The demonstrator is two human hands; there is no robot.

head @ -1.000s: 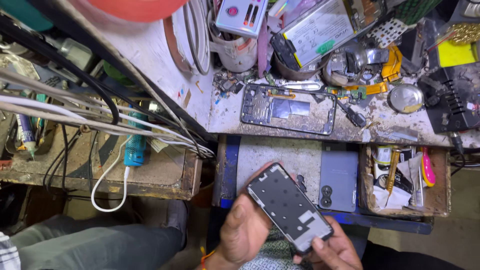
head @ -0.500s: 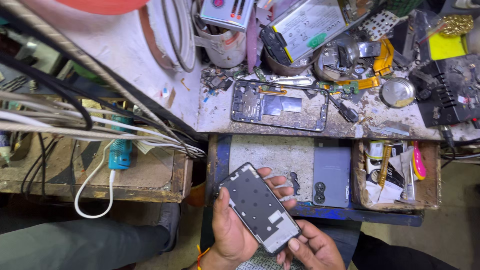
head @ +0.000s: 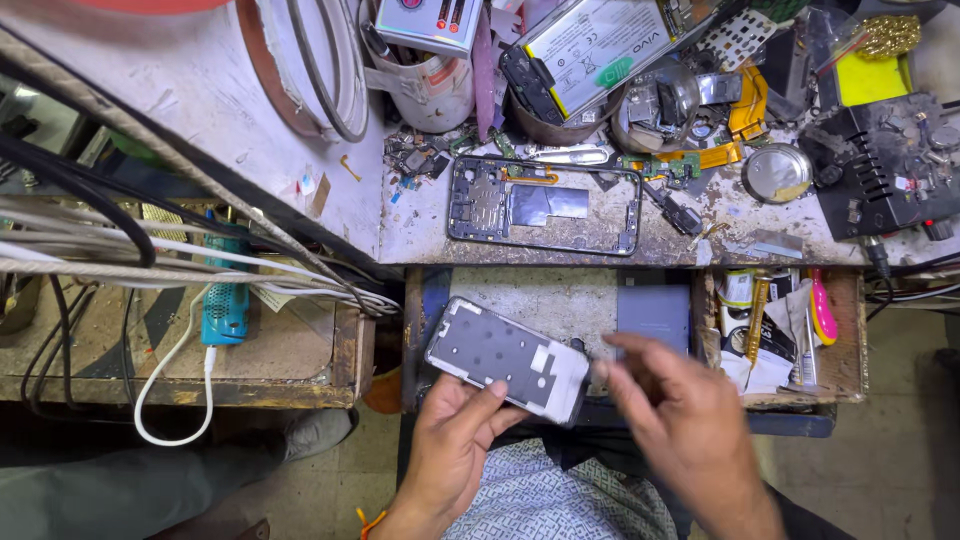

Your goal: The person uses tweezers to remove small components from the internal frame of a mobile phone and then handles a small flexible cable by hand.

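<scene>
My left hand point(head: 455, 450) holds a phone display panel point(head: 508, 359) from below, its dark back side facing up, tilted over the open drawer. My right hand point(head: 680, 420) is blurred, fingers spread, just right of the panel and apart from it, holding nothing. A stripped phone frame point(head: 545, 205) lies flat on the workbench above. A grey-blue phone back cover point(head: 653, 307) rests in the drawer beside my right hand.
The cluttered workbench point(head: 300, 130) carries a battery point(head: 600, 40), a round metal tin point(head: 777, 172), flex cables, a black tool stand point(head: 885, 165) and a cup of tools. A side tray point(head: 780, 330) holds tubes and a pink tool. White cables point(head: 170, 260) run at left.
The panel has turned from steeply diagonal to nearly level and risen toward the drawer. My right hand has let go of its lower end and moved out to the right.
</scene>
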